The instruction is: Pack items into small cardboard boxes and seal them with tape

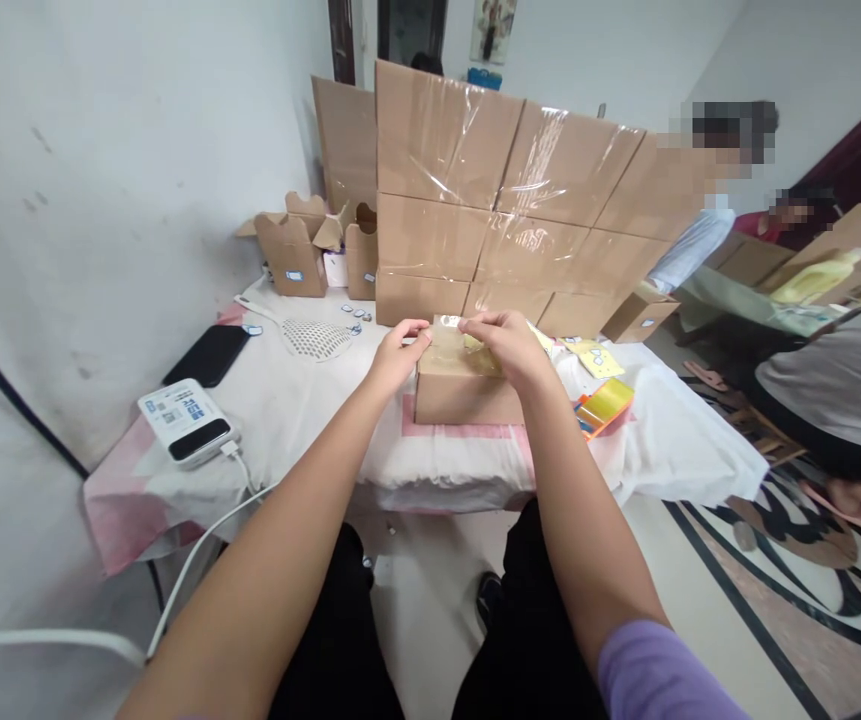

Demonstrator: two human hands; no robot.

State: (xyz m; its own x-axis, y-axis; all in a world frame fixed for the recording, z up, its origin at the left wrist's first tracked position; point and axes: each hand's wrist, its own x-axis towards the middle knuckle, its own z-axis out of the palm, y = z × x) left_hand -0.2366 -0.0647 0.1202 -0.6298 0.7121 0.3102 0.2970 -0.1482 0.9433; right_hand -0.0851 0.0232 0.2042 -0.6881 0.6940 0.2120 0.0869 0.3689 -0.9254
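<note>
A small cardboard box (467, 400) lies on the cloth-covered table in front of me. My left hand (402, 352) is at its upper left edge, thumb and fingers pinched together. On the other side, my right hand (511, 345) bends over the box top with its fingertips also pinched. A short piece of clear tape (448, 321) shows between the two sets of fingertips at the far edge of the box. The right hand hides part of the top. An orange tape dispenser (604, 408) with a yellowish roll lies right of my right forearm.
Tape-wrapped stacked boxes (505, 200) form a wall behind. Open cartons (291, 255), a white fly swatter (314, 338), a black phone (207, 355) and a cabled white device (188, 420) are left. Yellow cards (593, 357) lie right. People sit beyond the table's right end.
</note>
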